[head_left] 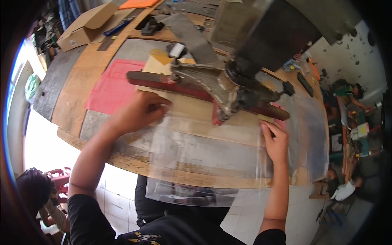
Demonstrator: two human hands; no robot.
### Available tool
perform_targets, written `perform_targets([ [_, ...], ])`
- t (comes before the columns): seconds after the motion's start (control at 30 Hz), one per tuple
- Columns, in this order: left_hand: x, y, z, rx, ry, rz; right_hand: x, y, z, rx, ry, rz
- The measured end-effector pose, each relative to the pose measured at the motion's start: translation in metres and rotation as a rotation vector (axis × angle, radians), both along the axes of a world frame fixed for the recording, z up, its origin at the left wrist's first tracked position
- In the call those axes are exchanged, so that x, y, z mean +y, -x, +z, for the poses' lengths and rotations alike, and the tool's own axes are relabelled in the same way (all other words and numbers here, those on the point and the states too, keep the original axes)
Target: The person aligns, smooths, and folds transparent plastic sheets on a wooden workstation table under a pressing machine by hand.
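A clear plastic sheet (pixel 204 159) hangs over the front edge of the worktable, its upper part below the machine's long bar (pixel 183 89). My left hand (pixel 143 109) pinches the sheet's upper left corner, thumb and fingers pressed together just under the bar. At the upper right corner my right hand (pixel 275 136) grips the same sheet, close to the bar's right end. Beneath the bar lies a beige board (pixel 196 112). A metal bracket (pixel 204 77) joins the bar to the dark machine column (pixel 277 36).
A red sheet (pixel 110 87) lies left of the machine. An open cardboard box (pixel 87 26) stands at the back left. More clear plastic (pixel 312 134) covers the table's right side. People (pixel 353 94) sit at the far right; another person (pixel 36 192) is at lower left.
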State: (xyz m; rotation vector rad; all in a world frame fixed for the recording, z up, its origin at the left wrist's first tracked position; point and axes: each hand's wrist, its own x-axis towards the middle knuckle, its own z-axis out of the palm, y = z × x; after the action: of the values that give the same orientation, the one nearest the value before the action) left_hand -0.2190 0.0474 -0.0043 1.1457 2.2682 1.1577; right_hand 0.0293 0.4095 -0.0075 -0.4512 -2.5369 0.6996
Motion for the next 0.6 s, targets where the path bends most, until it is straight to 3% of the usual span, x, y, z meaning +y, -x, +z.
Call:
perform_targets([
  [0.27,0.001,-0.008,0.014,-0.029,0.122,0.071,-0.001,-0.001,-0.006,0.049,0.005,0.033],
  [0.6,0.000,-0.007,0.007,-0.001,0.081,0.050,-0.001,-0.001,-0.007,0.056,0.002,0.048],
])
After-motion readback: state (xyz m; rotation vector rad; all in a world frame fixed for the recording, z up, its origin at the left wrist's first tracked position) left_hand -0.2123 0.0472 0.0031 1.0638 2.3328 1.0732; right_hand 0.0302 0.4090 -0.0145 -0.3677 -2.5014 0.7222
